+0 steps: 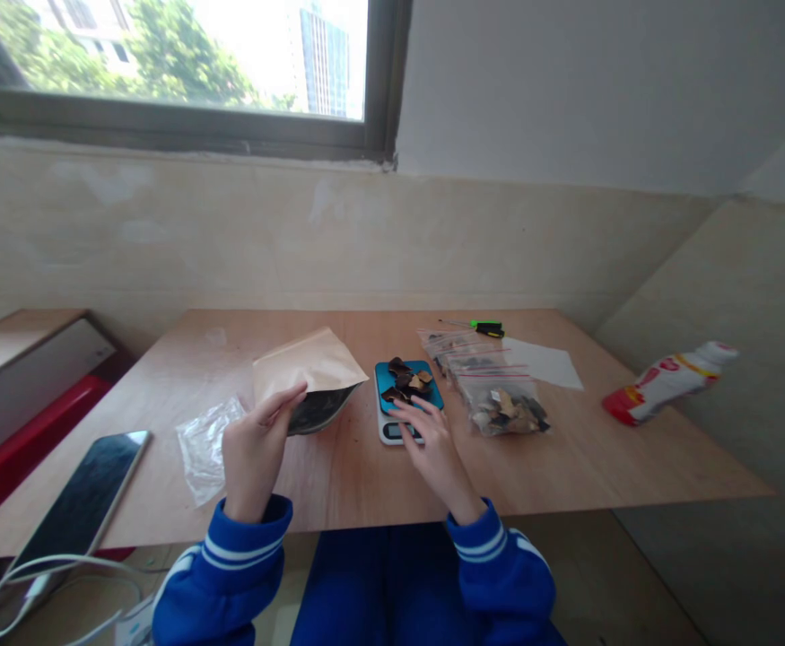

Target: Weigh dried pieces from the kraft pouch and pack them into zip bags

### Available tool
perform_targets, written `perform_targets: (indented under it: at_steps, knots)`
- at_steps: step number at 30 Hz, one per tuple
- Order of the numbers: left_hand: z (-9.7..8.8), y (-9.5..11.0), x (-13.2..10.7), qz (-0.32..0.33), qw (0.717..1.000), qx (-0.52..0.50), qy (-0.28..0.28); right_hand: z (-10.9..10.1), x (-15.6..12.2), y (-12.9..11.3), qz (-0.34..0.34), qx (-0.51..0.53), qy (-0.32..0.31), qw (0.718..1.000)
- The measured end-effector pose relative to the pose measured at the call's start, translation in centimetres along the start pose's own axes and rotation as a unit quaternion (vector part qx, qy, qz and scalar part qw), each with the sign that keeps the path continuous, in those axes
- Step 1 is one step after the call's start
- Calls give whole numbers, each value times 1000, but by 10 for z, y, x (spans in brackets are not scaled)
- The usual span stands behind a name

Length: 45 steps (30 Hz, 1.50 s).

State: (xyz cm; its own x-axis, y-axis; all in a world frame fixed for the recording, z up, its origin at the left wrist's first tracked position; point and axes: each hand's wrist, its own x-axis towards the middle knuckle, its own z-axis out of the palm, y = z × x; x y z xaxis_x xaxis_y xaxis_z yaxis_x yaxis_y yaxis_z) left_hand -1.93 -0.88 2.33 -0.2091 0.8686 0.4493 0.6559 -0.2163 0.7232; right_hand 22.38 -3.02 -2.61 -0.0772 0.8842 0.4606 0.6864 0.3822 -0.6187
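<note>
Gripping a brown paper pouch (311, 368) in the left hand (257, 449), just left of the kitchen scale (384, 386), while the right hand (436, 458) sits open right over it. Dark dried chunks (409, 379) are piled on the scale, with a zip bag (500, 404) of more just right.

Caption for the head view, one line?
Left hand grips a brown kraft pouch while right hand reaches over a blue-topped white digital scale piled with dark dried pieces.
</note>
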Motion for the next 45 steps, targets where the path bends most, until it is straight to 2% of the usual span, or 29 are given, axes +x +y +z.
perform_targets:
  at_steps: [2, 5, 6, 9, 12, 15, 18, 22, 29, 32, 36, 39, 42, 45]
  knots:
    - [-1, -1, -2, 6, 1000, -6, 9, -11, -29, -26, 15, 70, -60, 996]
    - [-2, -3, -6, 20, 999, -18, 20, -8, -78, -54, 50, 137, -218, 965]
    - [-1, -4, -7, 21, 999, -19, 22, 0, -94, -58, 45, 123, -264, 956]
    - [0, -7, -10, 19, 999, -15, 22, 34, -129, -55, -32, 51, -401, 914]
    - [2, -8, -12, 18, 1000, -15, 16, 58, -143, -46, -85, 11, -455, 886]
    - [3, -7, -12, 18, 1000, -23, 11, 58, -141, -44, -72, 7, -445, 893]
    - [5, -8, -13, 17, 999, -29, 9, 45, -135, -46, -23, 2, -429, 903]
    - [6, -9, -14, 16, 999, -29, 10, 33, -130, -49, 17, 0, -430, 903]
    - [7, -9, -15, 8, 999, -33, 7, 42, -135, -49, -8, 10, -403, 915]
    - [8, -8, -16, 7, 999, -40, 4, 40, -133, -55, -30, 53, -359, 932]
    - [9, -5, -24, 18, 999, -27, -8, 21, -101, -76, -39, 153, -219, 963]
    - [11, -2, -38, 49, 999, 2, -14, 14, -61, -87, -53, 123, -143, 981]
    - [13, -3, -51, 100, 993, 58, -1, 21, -24, -87, -100, 34, -139, 985]
    - [18, -4, -63, 158, 984, 79, 27, 36, 0, -84, -105, -67, -191, 974]
